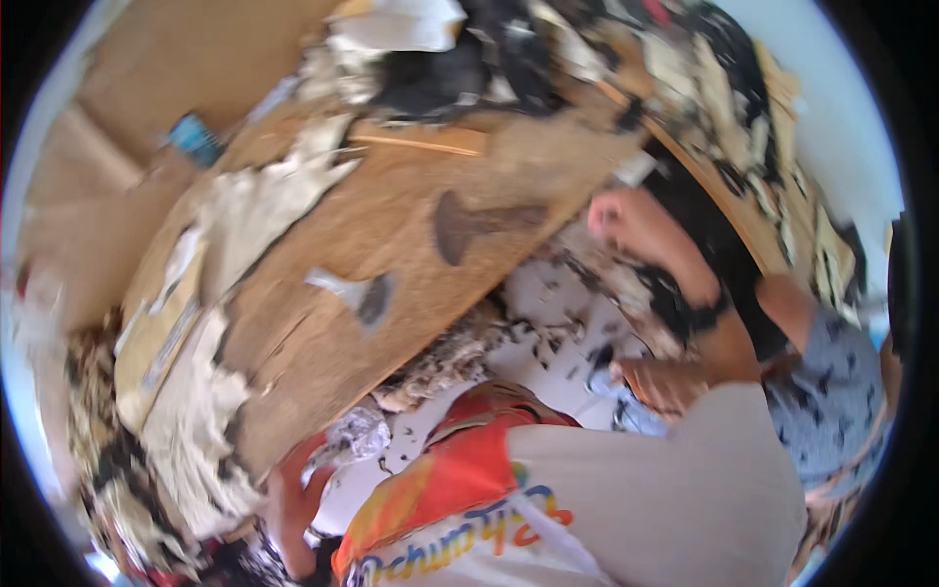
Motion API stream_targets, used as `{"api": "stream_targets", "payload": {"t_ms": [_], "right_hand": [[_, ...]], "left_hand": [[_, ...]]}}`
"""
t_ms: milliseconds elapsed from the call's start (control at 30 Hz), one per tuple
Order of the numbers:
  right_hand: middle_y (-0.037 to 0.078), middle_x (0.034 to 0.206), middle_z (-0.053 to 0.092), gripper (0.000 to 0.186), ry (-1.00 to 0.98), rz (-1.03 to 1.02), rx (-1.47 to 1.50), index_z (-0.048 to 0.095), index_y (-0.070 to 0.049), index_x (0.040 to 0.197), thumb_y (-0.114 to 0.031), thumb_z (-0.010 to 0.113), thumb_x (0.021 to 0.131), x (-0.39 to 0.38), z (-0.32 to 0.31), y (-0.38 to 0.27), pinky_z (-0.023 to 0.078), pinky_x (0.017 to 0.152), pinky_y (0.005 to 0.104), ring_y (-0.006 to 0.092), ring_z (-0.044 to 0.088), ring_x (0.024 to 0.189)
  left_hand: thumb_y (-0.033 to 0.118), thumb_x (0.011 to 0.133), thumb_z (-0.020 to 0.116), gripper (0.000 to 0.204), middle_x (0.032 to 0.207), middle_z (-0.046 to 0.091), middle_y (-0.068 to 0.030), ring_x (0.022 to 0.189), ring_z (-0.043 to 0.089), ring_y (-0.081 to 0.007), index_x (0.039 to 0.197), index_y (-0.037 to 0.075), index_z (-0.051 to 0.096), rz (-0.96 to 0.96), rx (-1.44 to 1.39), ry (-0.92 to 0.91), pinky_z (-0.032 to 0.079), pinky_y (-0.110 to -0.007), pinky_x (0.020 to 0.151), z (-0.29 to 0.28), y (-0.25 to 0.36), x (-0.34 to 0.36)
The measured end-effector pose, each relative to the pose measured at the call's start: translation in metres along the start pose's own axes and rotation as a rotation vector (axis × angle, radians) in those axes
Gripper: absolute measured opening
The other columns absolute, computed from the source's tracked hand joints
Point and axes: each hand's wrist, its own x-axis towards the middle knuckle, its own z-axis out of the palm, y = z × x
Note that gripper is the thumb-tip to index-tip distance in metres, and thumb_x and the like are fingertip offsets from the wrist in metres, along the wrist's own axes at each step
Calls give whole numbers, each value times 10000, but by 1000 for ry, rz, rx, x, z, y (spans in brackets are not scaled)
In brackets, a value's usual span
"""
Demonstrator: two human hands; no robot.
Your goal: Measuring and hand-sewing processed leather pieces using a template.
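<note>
At the lower left, my left hand (291, 494) is blurred, its fingers looking apart. Beside its fingertips lies crumpled clear plastic (358, 434); I see no firm grip on it. My right hand (631, 223) reaches out past the near edge of the wooden board (391, 230), fingers curled in; what they may hold is hidden. On the board rests a dark tool with a wide, curved blade (453, 228) and a brownish handle. Nearer to me lies a smaller tool with a flared metal blade (375, 298) and a pale handle.
Pale hide pieces (264, 210) hang along the board's left side. Black hides (435, 78) and a wood strip (421, 139) lie at its far end. Dark scraps litter the white floor (548, 293). Another person's patterned grey clothing (827, 401) shows at right. A blue can-like object (196, 140) lies far left.
</note>
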Motion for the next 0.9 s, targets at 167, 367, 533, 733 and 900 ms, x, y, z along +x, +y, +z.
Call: {"api": "stream_targets", "payload": {"t_ms": [167,367,533,733,900], "right_hand": [[78,716,600,75,-197,-565,311,602,-15,785,-67,647,755,-21,71,-181,438,608,281,194,577,655],[31,779,594,62,-298,-575,607,591,-19,812,-70,615,838,-17,120,-291,474,669,280,108,573,747],[27,851,593,76,-569,-553,1418,563,-55,871,-128,572,893,-18,163,-341,502,649,284,128,563,664],[-4,781,561,87,-515,-446,1575,582,-74,874,-160,592,876,4,139,-370,277,458,169,31,349,506],[-1,819,568,85,-286,-466,1502,581,-58,899,-142,583,882,32,102,-348,251,452,167,23,331,505]], "left_hand": [[113,832,631,554,1221,525,-135,1022,578,-200,1322,17,391,285,-746,-279,457,-314,888,22,54,64],[195,939,502,280,851,588,-41,776,572,-104,1123,-11,546,265,-1098,-330,478,-250,722,12,30,30],[203,946,479,269,619,564,-16,561,515,-76,956,-21,627,148,-1126,1,421,-210,542,-9,-26,-32],[224,915,538,275,570,570,-46,498,523,-102,851,-26,636,91,-1146,203,408,-217,471,-31,-103,-107],[172,919,508,265,591,582,-49,509,539,-102,825,-35,644,-26,-1112,286,441,-229,479,-48,-144,-148]]}}
